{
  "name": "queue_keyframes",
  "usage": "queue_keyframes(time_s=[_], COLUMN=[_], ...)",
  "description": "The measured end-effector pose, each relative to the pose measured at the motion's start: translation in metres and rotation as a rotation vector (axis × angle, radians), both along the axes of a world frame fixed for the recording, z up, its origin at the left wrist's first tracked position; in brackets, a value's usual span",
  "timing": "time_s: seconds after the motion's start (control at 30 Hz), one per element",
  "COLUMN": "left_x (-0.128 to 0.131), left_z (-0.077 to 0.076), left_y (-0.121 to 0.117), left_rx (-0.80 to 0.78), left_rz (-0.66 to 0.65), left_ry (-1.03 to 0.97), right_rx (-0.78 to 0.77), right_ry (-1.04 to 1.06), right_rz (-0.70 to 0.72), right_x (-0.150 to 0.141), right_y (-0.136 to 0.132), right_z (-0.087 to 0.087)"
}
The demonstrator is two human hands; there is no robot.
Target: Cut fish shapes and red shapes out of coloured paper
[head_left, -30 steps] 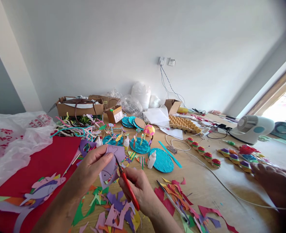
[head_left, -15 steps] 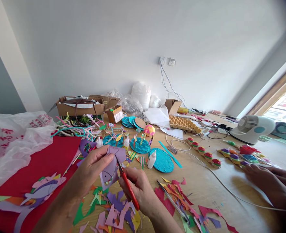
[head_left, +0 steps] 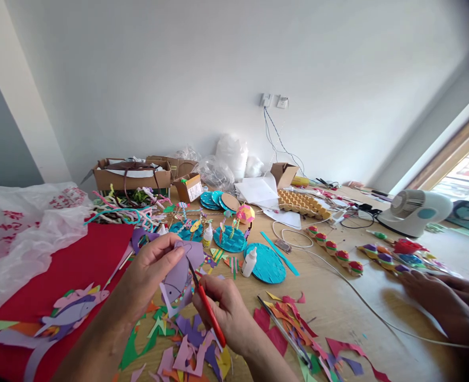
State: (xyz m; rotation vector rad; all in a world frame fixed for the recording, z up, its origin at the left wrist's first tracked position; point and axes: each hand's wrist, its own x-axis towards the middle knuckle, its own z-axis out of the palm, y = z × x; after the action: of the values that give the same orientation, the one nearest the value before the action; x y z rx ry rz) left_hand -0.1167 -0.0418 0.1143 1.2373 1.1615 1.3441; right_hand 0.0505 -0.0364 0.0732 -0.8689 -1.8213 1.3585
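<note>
Between its thumb and fingers my left hand (head_left: 158,263) pinches a piece of purple paper (head_left: 176,278) with a fish outline and an eye drawn on it. My right hand (head_left: 222,302) is closed round the red handles of a pair of scissors (head_left: 208,307). The scissor blades point up and meet the paper along the drawn line. A partly cut strip hangs from the paper's lower end. Coloured paper scraps (head_left: 190,350) lie on the table below my hands. Cut paper fish (head_left: 69,310) rest on a red sheet (head_left: 111,246) at the left.
A white glue bottle (head_left: 249,262) stands on a blue disc (head_left: 270,268). A pen (head_left: 284,331) lies among scraps. Egg-carton caterpillars (head_left: 336,252), a white cable (head_left: 362,292) and a fan (head_left: 413,212) are to the right, near another person's hands (head_left: 429,297). Boxes (head_left: 131,178) line the wall.
The scissors have moved slightly down and left, and the cut around the fish is longer. The paper's lower strip has come loose and droops. The other person's hands stay put.
</note>
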Motion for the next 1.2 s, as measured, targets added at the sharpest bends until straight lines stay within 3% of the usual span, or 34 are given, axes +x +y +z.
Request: queue_keyframes(time_s=[0.17, 0.5, 0.83, 1.07, 1.2], left_x=[0.010, 0.009, 0.010, 0.014, 0.015], left_z=[0.000, -0.003, -0.007, -0.008, -0.005], left_y=[0.002, 0.002, 0.008, 0.008, 0.008], left_rx=[-0.053, -0.091, -0.105, -0.063, -0.084], left_rz=[0.028, -0.053, 0.055, -0.004, 0.052], left_ry=[-0.178, -0.187, -0.277, -0.323, -0.363], right_rx=[-0.094, -0.227, -0.336, -0.245, -0.223], right_ry=[0.080, 0.134, 0.137, 0.147, 0.086], right_rz=[0.010, -0.045, 0.019, 0.019, 0.008], right_x=[-0.003, -0.008, -0.007, -0.004, -0.003], right_y=[0.000, -0.003, 0.000, -0.001, -0.001], right_z=[-0.002, 0.007, -0.001, 0.005, 0.004])
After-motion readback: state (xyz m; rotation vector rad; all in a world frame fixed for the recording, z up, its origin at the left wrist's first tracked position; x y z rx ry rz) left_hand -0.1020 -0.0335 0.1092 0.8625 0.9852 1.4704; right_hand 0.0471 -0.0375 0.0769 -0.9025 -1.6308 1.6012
